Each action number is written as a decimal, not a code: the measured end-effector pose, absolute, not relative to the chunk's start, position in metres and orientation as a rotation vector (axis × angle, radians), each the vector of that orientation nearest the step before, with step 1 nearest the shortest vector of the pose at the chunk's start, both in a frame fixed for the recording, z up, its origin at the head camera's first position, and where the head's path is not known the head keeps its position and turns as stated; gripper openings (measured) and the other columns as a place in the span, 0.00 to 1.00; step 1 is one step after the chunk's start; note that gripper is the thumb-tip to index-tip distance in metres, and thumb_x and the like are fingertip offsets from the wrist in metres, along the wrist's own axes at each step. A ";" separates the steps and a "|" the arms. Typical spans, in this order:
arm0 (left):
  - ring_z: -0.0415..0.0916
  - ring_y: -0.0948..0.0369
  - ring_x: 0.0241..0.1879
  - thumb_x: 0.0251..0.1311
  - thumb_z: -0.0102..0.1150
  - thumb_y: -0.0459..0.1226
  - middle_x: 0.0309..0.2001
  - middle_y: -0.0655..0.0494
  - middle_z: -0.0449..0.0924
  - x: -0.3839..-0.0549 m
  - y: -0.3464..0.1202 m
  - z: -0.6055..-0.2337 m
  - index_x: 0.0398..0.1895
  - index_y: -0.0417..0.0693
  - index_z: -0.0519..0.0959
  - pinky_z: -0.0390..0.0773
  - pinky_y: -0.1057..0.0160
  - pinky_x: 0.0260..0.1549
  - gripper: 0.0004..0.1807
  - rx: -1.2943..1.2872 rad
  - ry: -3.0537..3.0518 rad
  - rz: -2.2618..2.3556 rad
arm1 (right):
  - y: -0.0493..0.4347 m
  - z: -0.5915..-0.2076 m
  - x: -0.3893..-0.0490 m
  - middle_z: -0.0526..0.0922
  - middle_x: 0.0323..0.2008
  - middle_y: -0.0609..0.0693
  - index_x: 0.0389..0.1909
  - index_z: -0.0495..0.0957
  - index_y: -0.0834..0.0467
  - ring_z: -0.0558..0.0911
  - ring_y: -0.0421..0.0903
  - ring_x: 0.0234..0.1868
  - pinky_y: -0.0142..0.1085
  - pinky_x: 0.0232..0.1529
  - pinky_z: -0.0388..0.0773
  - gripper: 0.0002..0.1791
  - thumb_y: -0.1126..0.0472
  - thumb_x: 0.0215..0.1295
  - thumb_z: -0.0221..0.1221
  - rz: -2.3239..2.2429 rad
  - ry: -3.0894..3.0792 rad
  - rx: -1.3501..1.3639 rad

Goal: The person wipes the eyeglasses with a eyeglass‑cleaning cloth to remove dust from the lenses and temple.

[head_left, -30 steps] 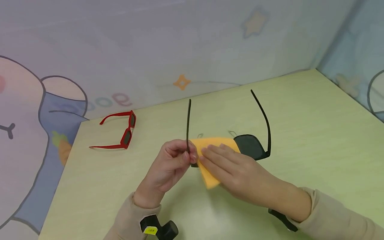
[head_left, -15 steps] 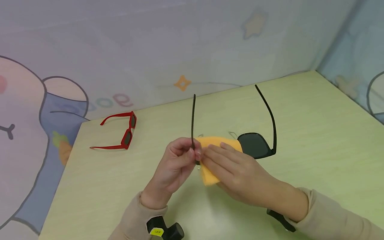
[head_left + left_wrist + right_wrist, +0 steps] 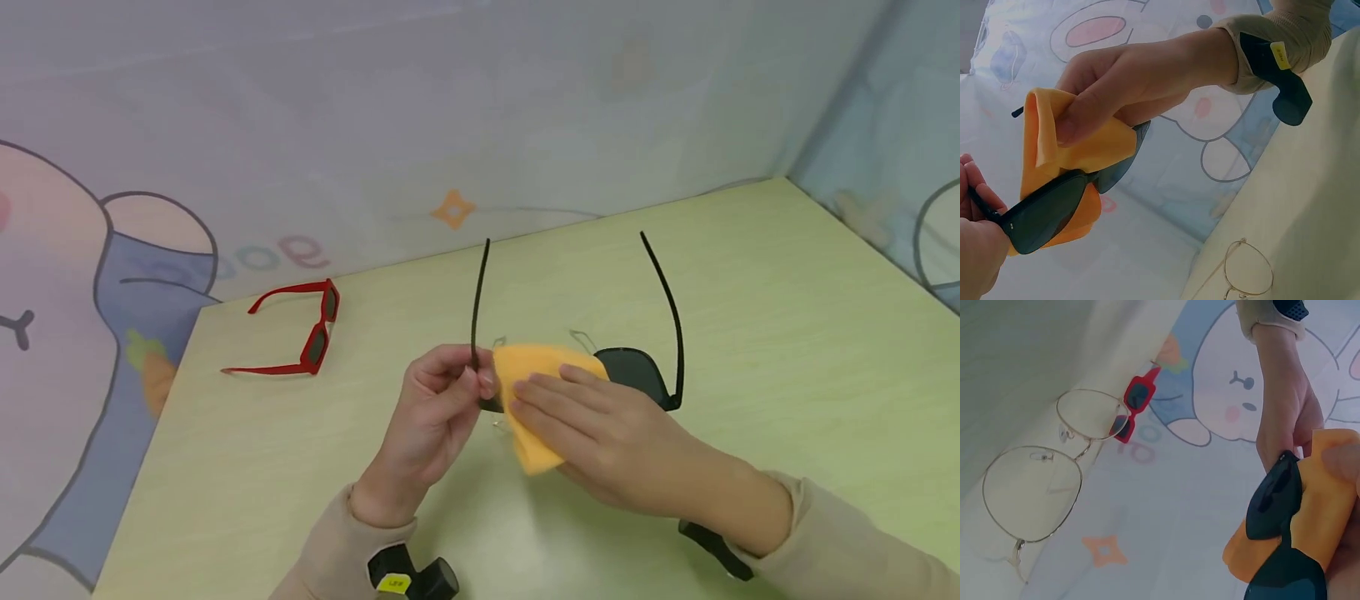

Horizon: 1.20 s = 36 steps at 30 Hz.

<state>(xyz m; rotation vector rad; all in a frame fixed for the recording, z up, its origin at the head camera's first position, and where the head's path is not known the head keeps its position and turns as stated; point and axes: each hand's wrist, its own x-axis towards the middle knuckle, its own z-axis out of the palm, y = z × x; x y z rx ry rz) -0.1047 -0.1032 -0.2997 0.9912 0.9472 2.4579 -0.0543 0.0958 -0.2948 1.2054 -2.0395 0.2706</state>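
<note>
My left hand (image 3: 431, 408) pinches a pair of black sunglasses (image 3: 633, 377) at the hinge of their left arm. Both arms of the sunglasses are unfolded and point away from me. A yellow cloth (image 3: 542, 360) is folded over the left lens and the bridge. My right hand (image 3: 607, 437) holds that cloth, its fingers laid along the near side. From the left wrist view, the thumb presses the cloth (image 3: 1041, 140) on the other side, so the lens sits between. Part of the dark lens (image 3: 1047, 215) shows below the cloth there.
Red sunglasses (image 3: 317, 346) lie unfolded at the table's left. Thin wire-framed glasses (image 3: 1032, 494) stand on the table beyond the hands, mostly hidden in the head view. A printed backdrop (image 3: 337, 125) rises behind the table's far edge.
The sunglasses have shifted a little right, and their right side has since dipped slightly. The right hand and cloth have slid slightly right along the lens. Red sunglasses stay put.
</note>
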 end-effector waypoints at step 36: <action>0.75 0.68 0.35 0.60 0.56 0.33 0.37 0.61 0.82 -0.102 -0.097 -0.299 0.44 0.53 0.83 0.73 0.73 0.39 0.11 0.918 0.980 2.422 | 0.090 -0.294 -0.068 0.77 0.53 0.55 0.53 0.74 0.65 0.76 0.48 0.54 0.51 0.48 0.74 0.30 0.69 0.43 0.67 0.335 -2.176 1.172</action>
